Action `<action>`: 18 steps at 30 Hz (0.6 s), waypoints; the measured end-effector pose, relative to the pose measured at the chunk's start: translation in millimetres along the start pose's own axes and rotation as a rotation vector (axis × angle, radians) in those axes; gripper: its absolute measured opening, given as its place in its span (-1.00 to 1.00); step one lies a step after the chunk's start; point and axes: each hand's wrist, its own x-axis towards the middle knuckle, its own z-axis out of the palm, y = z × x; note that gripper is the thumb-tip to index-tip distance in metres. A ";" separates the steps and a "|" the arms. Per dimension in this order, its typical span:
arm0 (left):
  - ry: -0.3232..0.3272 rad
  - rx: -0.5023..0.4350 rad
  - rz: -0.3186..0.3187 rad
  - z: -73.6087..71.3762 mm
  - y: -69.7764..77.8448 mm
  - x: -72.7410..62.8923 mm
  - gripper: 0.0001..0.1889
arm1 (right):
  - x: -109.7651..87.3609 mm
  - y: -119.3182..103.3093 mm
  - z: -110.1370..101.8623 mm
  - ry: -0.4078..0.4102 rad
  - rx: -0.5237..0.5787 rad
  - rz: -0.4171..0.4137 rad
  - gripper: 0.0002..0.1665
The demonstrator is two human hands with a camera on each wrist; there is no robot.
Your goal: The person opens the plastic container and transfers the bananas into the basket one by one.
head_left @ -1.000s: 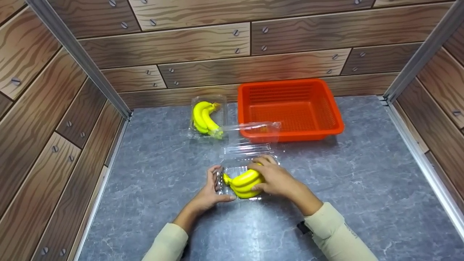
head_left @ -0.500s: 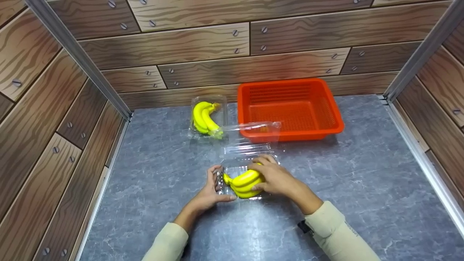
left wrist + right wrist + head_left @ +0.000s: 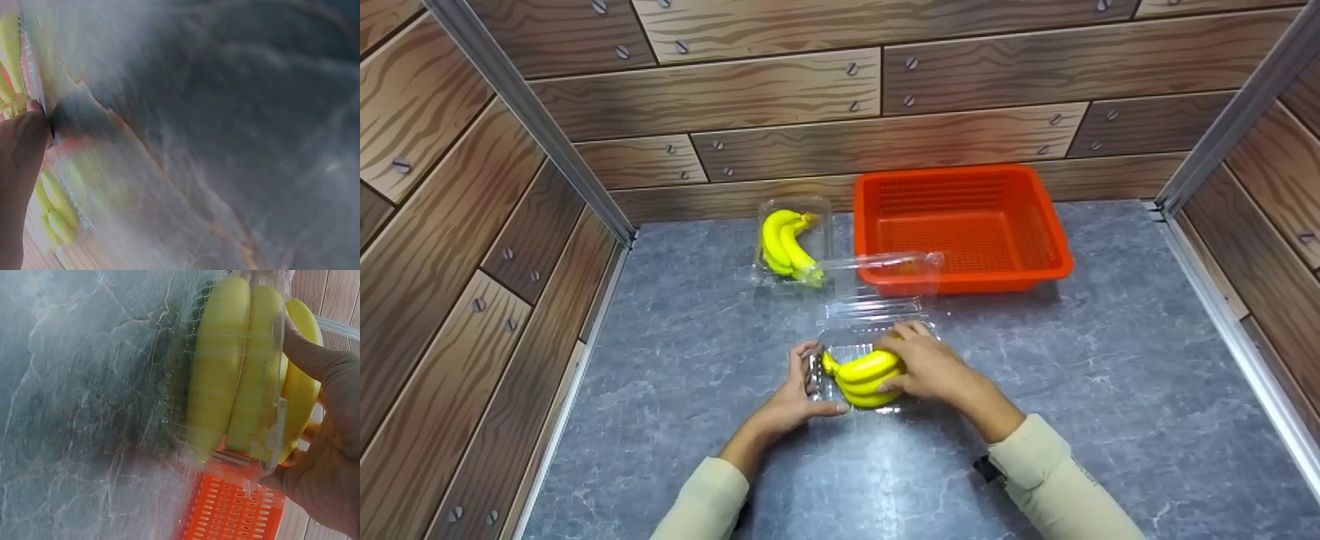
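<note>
A bunch of yellow bananas [image 3: 870, 381] sits in the base of a clear plastic clamshell box [image 3: 816, 379], its stem end to the left. My right hand [image 3: 931, 366] grips the right end of the bunch from above. In the right wrist view, the thumb lies against the bananas [image 3: 220, 365] by the box rim. At the box's left side is my left hand [image 3: 789, 399], holding the corner with the thumb along the near edge and fingers behind the left wall. The box's lid [image 3: 874, 307] stands folded back, away from me.
Another clear box [image 3: 826, 232] with bananas [image 3: 786, 244] in it stands at the back left. Beside it, a red perforated basket [image 3: 960, 283] stands by the wood-patterned back wall [image 3: 780, 82]; the raised lid overlaps its near left corner. Grey marbled tabletop [image 3: 675, 337] surrounds them.
The stem end of the bananas has shifted very slightly away from me inside the box. Both hands stay almost where they were.
</note>
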 end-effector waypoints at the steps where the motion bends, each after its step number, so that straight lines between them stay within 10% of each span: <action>1: 0.000 0.002 -0.005 0.0 -0.3 0.1 0.20 | -0.1 -0.1 -0.1 0.002 -0.003 -0.002 -0.34; 18: 0.006 0.014 -0.001 0.5 -0.1 1.3 0.20 | -13.7 4.6 -5.0 0.154 -0.031 -0.057 -0.38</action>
